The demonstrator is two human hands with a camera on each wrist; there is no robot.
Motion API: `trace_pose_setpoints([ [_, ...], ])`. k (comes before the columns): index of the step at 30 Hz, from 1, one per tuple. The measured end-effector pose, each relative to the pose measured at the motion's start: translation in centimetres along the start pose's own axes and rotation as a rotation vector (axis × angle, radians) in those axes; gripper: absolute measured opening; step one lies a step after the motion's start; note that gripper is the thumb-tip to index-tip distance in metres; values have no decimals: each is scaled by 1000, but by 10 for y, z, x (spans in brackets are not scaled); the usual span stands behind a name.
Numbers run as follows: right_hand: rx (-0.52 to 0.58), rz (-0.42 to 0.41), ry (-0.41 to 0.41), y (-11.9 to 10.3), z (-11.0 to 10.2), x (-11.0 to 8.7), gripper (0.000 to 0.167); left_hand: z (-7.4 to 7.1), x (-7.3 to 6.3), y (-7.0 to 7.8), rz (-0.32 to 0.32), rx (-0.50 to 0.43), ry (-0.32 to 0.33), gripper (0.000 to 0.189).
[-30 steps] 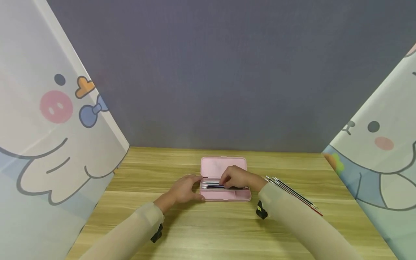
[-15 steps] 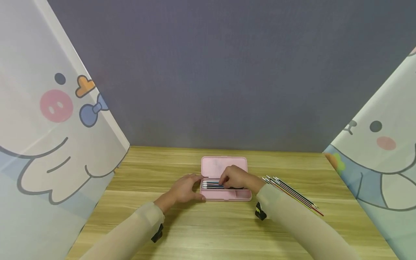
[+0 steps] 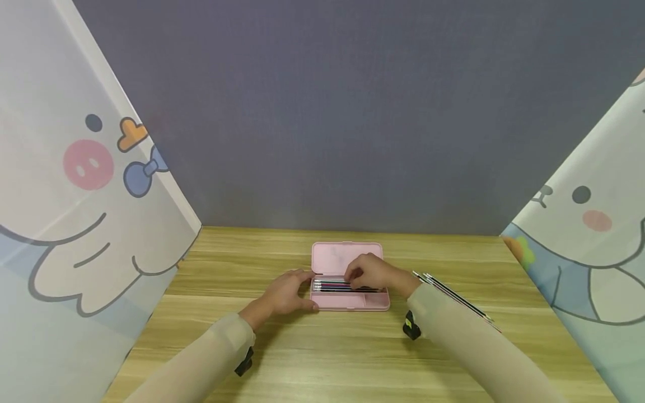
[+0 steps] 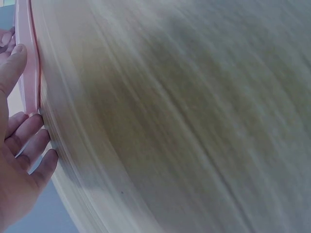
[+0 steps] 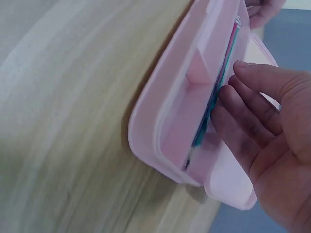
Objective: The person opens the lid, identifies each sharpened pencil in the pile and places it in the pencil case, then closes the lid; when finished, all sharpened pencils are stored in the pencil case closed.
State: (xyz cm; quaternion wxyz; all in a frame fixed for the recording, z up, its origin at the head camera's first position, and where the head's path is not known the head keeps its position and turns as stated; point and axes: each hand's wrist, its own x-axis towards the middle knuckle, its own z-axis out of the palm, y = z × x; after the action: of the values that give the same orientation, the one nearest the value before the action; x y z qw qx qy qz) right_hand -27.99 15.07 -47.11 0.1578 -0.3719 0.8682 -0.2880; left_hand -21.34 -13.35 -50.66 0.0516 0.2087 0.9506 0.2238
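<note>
An open pink pencil case (image 3: 340, 303) lies on the table, its lid (image 3: 330, 257) folded back on the far side. Several pencils (image 3: 327, 287) lie side by side in its long rear compartment, their white ends to the left. My left hand (image 3: 284, 293) holds the case's left end, the thumb on the front side and the fingers toward the back. Over the rear compartment is my right hand (image 3: 370, 271), its fingers loosely bent beside the pencils. In the right wrist view, thumb and fingertips sit close to a teal pencil (image 5: 214, 97), with nothing visibly pinched.
To the right, several loose pencils (image 3: 456, 298) lie slanted on the wooden table (image 3: 322, 358), partly under my right sleeve. A grey panel (image 3: 322, 140) stands behind the table. Printed panels with cartoon figures flank both sides.
My right hand has shifted slightly right and up from the pencils, uncovering more of them. The right forearm covers more of the loose pencils than half a second ago. The left hand has stayed put.
</note>
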Motion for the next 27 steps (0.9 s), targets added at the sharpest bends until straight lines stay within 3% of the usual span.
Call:
trace_pose_setpoints([
  [12, 46, -12, 59, 21, -49, -38, 15, -2, 2, 1, 13, 20, 19, 90],
  [21, 112, 85, 102, 47, -84, -98, 19, -3, -2, 0, 5, 5, 11, 90],
  [27, 161, 155, 117, 71, -93, -142, 27, 0, -2, 0, 10, 10, 16, 90],
])
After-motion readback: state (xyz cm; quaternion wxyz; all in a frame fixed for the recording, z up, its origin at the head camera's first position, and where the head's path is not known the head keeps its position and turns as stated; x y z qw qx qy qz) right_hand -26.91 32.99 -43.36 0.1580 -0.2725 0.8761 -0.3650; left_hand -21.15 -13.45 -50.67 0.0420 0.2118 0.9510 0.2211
